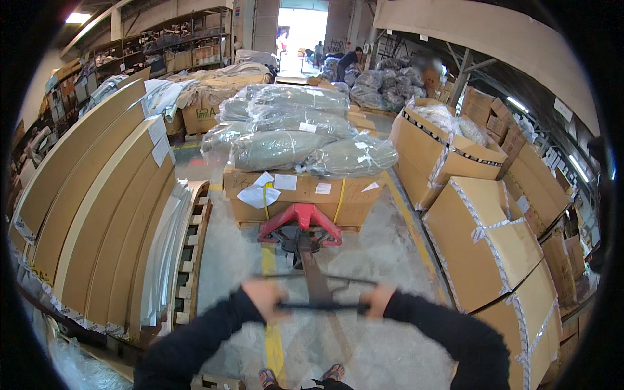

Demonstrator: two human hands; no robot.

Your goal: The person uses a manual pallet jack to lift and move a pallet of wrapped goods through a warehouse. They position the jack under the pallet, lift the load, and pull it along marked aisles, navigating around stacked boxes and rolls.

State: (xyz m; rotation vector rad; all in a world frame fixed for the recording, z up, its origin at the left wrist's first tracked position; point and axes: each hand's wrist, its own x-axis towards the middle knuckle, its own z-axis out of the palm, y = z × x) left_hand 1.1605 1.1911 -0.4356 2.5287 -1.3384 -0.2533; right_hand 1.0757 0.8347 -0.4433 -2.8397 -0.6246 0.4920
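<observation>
**Two-handed grip on a pallet jack, big load dead ahead**

So, calling straight ahead of the wearer 12 o'clock: the left hand [265, 299] is curled around the left end of the black handle [322, 306], and the right hand [377, 300] is closed round the right end. Both are blurry, so I can't make out each finger.

The handle belongs to a red pallet jack [304, 216] at 12 o'clock, its body right up against the near side of a big brown box [302, 199]. That box has yellow straps [340, 205] and some white papers on its front, plus a heap of plastic-wrapped bundles [279, 151] piled on top.

Over at 10 o'clock there's a row of long cardboard panels [91, 224] on edge, with white sheets [158, 260] and a slatted wooden pallet [195, 244] just beside them. Taped cartons [461, 244] sit at 2 o'clock, and an open-topped carton [416, 153] stuffed with plastic is at 1. Way off, just past 12, a person in dark clothes [351, 60] is bending by more bags [377, 88], near a bright doorway [303, 32].
</observation>
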